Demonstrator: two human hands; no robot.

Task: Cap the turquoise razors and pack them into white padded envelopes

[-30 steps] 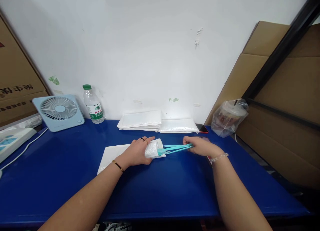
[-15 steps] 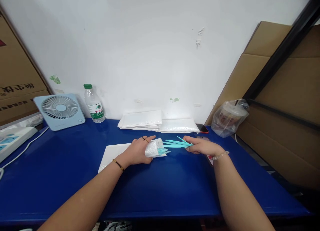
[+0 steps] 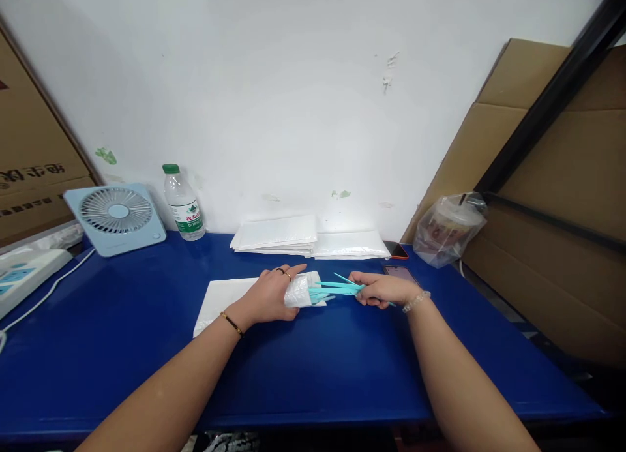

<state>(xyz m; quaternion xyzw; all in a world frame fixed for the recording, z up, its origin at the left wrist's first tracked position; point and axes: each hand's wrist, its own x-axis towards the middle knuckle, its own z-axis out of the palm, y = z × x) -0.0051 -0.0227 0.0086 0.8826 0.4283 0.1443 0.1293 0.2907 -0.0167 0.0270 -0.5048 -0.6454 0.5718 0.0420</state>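
Several teal sticks point(image 3: 337, 287), ends hidden in bag point(image 3: 299, 290) & right hand point(image 3: 381, 289).

A pale blue fan point(image 3: 116, 216) stands at the back left corner of the blue tabletop point(image 3: 317, 374), and a water bottle point(image 3: 182, 205) is just beside it. A stack of white envelopes point(image 3: 276, 235) lies at the middle of the back edge. A phone point(image 3: 398, 250) and a drink cup in a plastic bag point(image 3: 447, 229) are near the back right corner. A white power strip point(image 3: 24, 269) lies at the left edge.
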